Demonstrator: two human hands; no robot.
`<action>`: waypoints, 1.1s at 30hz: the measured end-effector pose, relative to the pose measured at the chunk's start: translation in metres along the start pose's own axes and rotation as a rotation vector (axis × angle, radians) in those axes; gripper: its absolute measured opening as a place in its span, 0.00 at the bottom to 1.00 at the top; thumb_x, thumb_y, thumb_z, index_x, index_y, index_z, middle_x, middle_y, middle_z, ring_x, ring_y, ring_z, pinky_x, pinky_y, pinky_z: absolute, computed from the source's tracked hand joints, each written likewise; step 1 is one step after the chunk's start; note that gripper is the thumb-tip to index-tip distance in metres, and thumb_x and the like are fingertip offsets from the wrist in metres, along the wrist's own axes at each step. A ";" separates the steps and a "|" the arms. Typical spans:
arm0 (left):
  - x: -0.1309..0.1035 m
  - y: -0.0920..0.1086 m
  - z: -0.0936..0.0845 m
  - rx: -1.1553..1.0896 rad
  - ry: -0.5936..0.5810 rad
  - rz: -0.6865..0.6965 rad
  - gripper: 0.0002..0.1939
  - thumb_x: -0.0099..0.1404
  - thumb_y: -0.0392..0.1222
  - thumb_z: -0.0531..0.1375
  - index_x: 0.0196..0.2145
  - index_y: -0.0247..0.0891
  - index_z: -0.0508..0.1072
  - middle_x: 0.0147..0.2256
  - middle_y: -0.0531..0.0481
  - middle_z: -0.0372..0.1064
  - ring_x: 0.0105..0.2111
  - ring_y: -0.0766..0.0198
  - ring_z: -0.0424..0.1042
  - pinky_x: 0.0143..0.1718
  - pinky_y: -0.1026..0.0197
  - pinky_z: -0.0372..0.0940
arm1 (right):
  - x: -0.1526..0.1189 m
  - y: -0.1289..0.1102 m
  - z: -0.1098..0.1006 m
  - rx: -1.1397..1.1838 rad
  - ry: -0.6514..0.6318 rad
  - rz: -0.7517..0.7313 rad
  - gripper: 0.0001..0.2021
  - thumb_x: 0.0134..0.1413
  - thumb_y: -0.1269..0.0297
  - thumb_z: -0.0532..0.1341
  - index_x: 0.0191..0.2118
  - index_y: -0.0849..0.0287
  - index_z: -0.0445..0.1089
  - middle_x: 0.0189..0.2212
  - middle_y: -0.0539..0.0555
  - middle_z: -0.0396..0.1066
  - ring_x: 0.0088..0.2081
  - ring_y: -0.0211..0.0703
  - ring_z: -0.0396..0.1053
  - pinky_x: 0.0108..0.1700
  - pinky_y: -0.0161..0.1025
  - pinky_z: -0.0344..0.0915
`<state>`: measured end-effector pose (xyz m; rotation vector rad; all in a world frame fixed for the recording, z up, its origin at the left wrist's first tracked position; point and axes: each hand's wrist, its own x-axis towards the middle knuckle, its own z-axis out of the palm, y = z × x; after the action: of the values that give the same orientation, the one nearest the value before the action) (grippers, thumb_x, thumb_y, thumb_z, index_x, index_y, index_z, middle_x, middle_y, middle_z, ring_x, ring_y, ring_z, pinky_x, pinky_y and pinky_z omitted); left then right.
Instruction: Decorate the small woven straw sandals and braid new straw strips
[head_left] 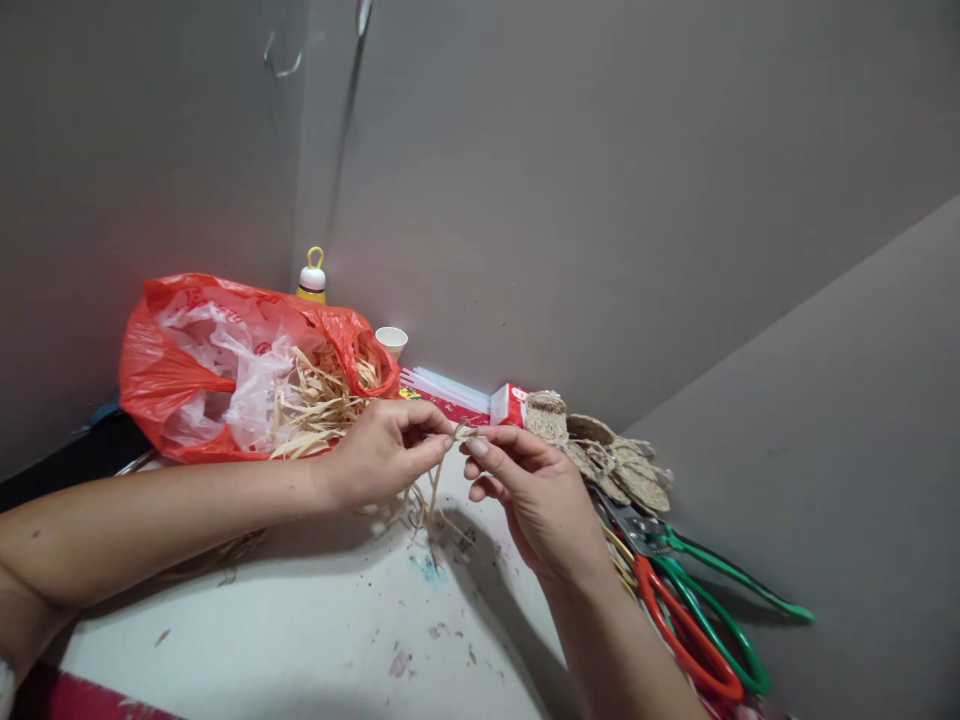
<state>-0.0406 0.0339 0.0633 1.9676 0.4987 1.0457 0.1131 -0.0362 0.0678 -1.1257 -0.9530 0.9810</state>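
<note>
Near the middle of the view, my left hand (390, 450) pinches thin dry straw strands (433, 490) between thumb and forefinger. My right hand (529, 485) pinches the same small bit of straw from the other side, so the two sets of fingertips almost meet. Loose ends of the strands hang down below the fingers over the white table. What exactly is formed between the fingertips is too small to make out. Behind my left hand, a bundle of pale straw (319, 400) spills from a red plastic bag (180, 390).
Woven straw pieces (626, 465) lie at the right, beside red-handled scissors (686, 640) and green-handled cutters (735, 575). Along the wall stand a paper cup (391, 340), a yellow-and-white bottle (312, 280), a red-and-white box (508, 404) and glue-like white sticks (450, 388). Scraps dot the white table (315, 620).
</note>
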 end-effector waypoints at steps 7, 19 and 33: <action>0.001 0.001 0.003 -0.110 0.018 -0.042 0.06 0.59 0.34 0.57 0.29 0.30 0.73 0.24 0.52 0.67 0.24 0.72 0.62 0.25 0.69 0.58 | 0.000 -0.003 0.004 0.041 0.014 0.016 0.08 0.36 0.66 0.72 0.26 0.59 0.75 0.23 0.48 0.70 0.23 0.33 0.66 0.20 0.28 0.66; 0.005 0.008 -0.002 -0.411 -0.107 -0.308 0.06 0.56 0.38 0.60 0.25 0.32 0.72 0.18 0.58 0.61 0.17 0.74 0.58 0.20 0.69 0.57 | -0.003 0.001 -0.005 -0.285 -0.082 -0.315 0.03 0.50 0.67 0.66 0.33 0.54 0.77 0.25 0.48 0.70 0.22 0.32 0.65 0.25 0.33 0.66; 0.016 -0.003 -0.012 -0.732 -0.512 -0.796 0.06 0.48 0.36 0.66 0.22 0.31 0.72 0.17 0.55 0.64 0.14 0.77 0.54 0.15 0.71 0.52 | -0.009 -0.028 -0.017 -0.809 -0.468 -0.629 0.15 0.57 0.73 0.59 0.45 0.46 0.76 0.31 0.52 0.73 0.30 0.39 0.69 0.30 0.37 0.67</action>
<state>-0.0416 0.0519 0.0728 1.1302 0.4560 0.1448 0.1307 -0.0537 0.0913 -1.1212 -2.0506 0.3150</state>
